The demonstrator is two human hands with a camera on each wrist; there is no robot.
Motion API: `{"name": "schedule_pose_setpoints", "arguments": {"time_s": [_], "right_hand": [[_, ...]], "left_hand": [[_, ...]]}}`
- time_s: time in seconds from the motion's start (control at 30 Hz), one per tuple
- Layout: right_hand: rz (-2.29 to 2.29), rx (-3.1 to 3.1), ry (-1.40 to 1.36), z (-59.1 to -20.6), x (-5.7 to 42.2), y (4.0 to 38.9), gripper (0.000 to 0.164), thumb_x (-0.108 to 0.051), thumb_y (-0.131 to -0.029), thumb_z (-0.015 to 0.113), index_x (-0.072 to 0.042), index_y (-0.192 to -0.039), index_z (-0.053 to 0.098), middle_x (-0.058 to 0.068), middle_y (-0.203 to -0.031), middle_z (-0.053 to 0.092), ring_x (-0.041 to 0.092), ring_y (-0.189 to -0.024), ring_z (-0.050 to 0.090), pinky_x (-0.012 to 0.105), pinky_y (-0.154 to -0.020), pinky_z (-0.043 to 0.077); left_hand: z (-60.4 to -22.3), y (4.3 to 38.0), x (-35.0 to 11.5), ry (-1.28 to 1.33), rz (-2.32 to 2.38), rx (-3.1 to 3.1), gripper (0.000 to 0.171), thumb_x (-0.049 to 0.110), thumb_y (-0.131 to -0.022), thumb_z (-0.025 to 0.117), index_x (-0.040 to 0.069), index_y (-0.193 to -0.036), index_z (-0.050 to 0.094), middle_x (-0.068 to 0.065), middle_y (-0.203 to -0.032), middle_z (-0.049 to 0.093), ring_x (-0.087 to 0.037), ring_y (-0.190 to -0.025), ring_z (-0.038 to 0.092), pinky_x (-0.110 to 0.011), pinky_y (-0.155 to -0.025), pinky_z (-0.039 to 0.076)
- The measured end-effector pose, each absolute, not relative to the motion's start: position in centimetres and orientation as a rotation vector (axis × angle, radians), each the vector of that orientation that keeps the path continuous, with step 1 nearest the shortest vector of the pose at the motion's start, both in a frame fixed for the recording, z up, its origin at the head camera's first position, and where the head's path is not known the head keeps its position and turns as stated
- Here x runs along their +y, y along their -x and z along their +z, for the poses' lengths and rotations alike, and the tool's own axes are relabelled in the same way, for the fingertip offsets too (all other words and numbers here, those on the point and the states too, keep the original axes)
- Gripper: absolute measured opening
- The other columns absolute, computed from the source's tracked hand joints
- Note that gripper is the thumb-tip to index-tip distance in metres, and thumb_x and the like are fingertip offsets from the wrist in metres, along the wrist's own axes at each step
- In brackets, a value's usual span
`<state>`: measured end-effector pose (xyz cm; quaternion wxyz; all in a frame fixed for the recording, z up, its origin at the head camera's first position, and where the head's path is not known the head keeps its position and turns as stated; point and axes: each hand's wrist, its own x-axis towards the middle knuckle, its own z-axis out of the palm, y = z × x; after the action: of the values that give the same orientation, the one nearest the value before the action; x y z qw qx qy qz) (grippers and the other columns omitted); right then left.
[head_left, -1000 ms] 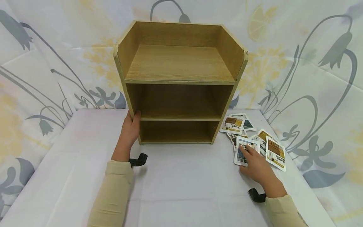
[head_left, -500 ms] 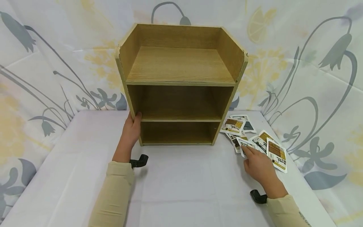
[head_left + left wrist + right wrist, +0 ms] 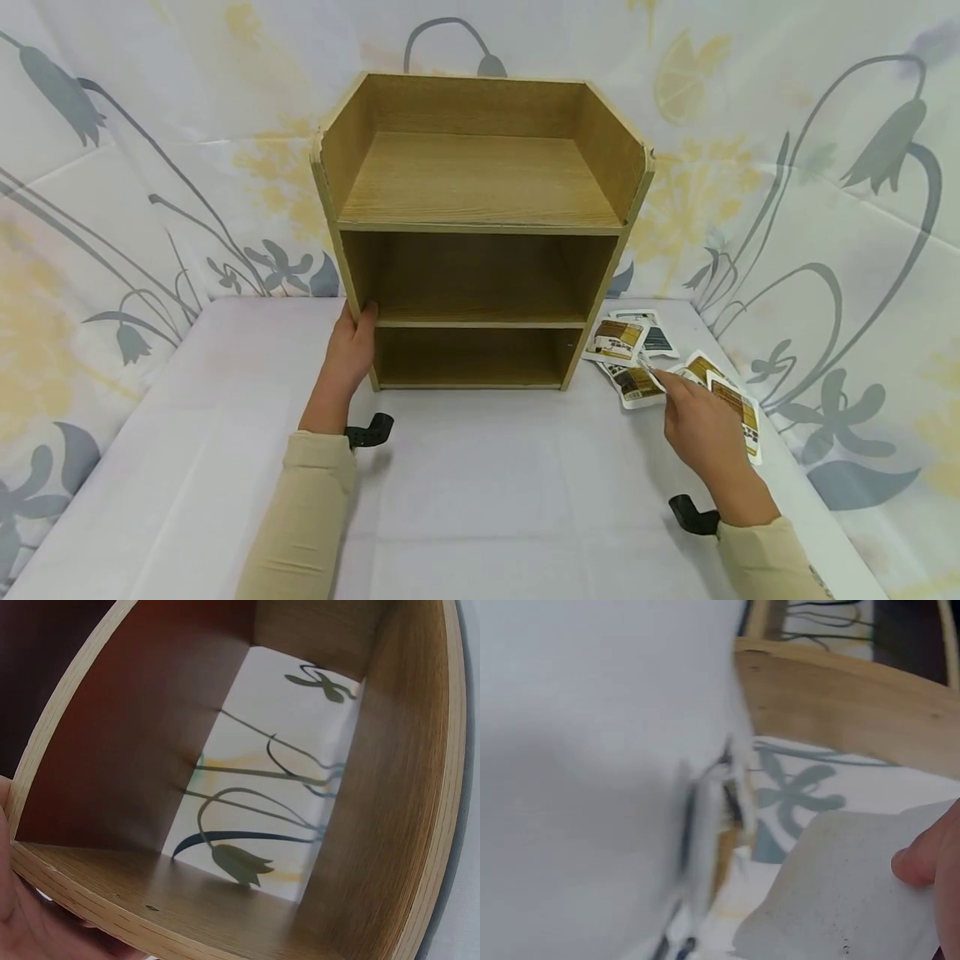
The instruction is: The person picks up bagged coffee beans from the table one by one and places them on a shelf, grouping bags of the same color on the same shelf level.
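Observation:
A small three-tier wooden shelf [image 3: 480, 227] stands upright on the white-covered table. My left hand [image 3: 351, 346] grips the lower part of its left side panel, thumb over the front edge; in the left wrist view that hand [image 3: 45, 922] shows beside a compartment. My right hand [image 3: 705, 429] pinches a flat packet [image 3: 649, 372], which appears nearly edge-on in the head view. Its pale plain face [image 3: 840, 877] shows in the right wrist view, with my thumb [image 3: 922, 862] pressed on it. The held packet overlaps a brown-and-white packet [image 3: 633, 385] lying behind it.
Right of the shelf lie several flat printed packets [image 3: 617, 340], loosely overlapping. Another packet [image 3: 738, 408] lies beyond my right hand, partly covered by it. Flower-patterned cloth [image 3: 825, 208] hangs behind and along both sides of the table.
My right hand has lifted a packet from the pile, tilting it from flat to nearly edge-on, and has shifted slightly right. The left hand keeps its hold on the shelf. The head view has tilted slightly.

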<state>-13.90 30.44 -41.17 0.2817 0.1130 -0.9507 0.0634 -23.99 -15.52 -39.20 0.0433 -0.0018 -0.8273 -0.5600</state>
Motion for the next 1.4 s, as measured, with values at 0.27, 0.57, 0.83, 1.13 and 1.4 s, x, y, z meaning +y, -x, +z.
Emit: {"name": "schedule_pose_setpoints", "arguments": {"time_s": [0.27, 0.57, 0.83, 1.13, 1.4], "right_hand": [[0.233, -2.397, -0.379, -38.5, 29.2, 13.8, 0.035, 0.005, -0.084, 0.057, -0.002, -0.118, 0.064, 0.021, -0.101, 0.07, 0.036, -0.067, 0.062, 0.046, -0.051, 0.046], [0.252, -2.29, -0.393, -35.9, 28.0, 13.6, 0.034, 0.004, -0.085, 0.052, -0.004, -0.115, 0.067, 0.018, -0.104, 0.071, 0.038, -0.077, 0.066, 0.05, -0.052, 0.049], [0.293, -2.256, -0.388, -34.0, 27.3, 13.4, 0.037, 0.002, -0.085, 0.047, -0.004, -0.116, 0.066, 0.018, -0.107, 0.071, 0.039, -0.088, 0.067, 0.053, -0.06, 0.049], [0.345, -2.172, -0.409, -32.3, 26.3, 12.7, 0.041, 0.003, -0.083, 0.045, -0.007, -0.116, 0.068, 0.015, -0.106, 0.072, 0.037, -0.084, 0.066, 0.051, -0.054, 0.044], [0.365, -2.112, -0.422, -31.0, 26.2, 12.4, 0.04, 0.0, -0.086, 0.045, -0.007, -0.117, 0.068, 0.015, -0.106, 0.072, 0.036, -0.092, 0.067, 0.05, -0.065, 0.047]], "left_hand": [[-39.1, 23.9, -15.5, 0.003, -1.715, -2.529, 0.068, 0.054, -0.101, 0.024, 0.018, -0.157, 0.011, -0.02, -0.155, 0.029, -0.04, -0.14, 0.033, -0.061, -0.112, 0.028], [-39.2, 23.9, -15.6, 0.008, -1.715, -2.52, 0.067, 0.054, -0.102, 0.025, 0.019, -0.157, 0.011, -0.019, -0.156, 0.028, -0.039, -0.141, 0.033, -0.06, -0.113, 0.027], [-39.2, 23.8, -15.6, -0.011, -1.718, -2.534, 0.067, 0.054, -0.101, 0.024, 0.019, -0.157, 0.011, -0.019, -0.156, 0.028, -0.039, -0.141, 0.033, -0.06, -0.113, 0.027], [-39.4, 23.9, -15.6, 0.013, -1.724, -2.517, 0.068, 0.054, -0.101, 0.025, 0.019, -0.157, 0.011, -0.019, -0.156, 0.028, -0.039, -0.141, 0.032, -0.06, -0.112, 0.027], [-39.4, 24.0, -15.6, 0.015, -1.714, -2.514, 0.068, 0.055, -0.101, 0.025, 0.018, -0.157, 0.012, -0.019, -0.156, 0.028, -0.039, -0.141, 0.032, -0.059, -0.113, 0.027]]}}
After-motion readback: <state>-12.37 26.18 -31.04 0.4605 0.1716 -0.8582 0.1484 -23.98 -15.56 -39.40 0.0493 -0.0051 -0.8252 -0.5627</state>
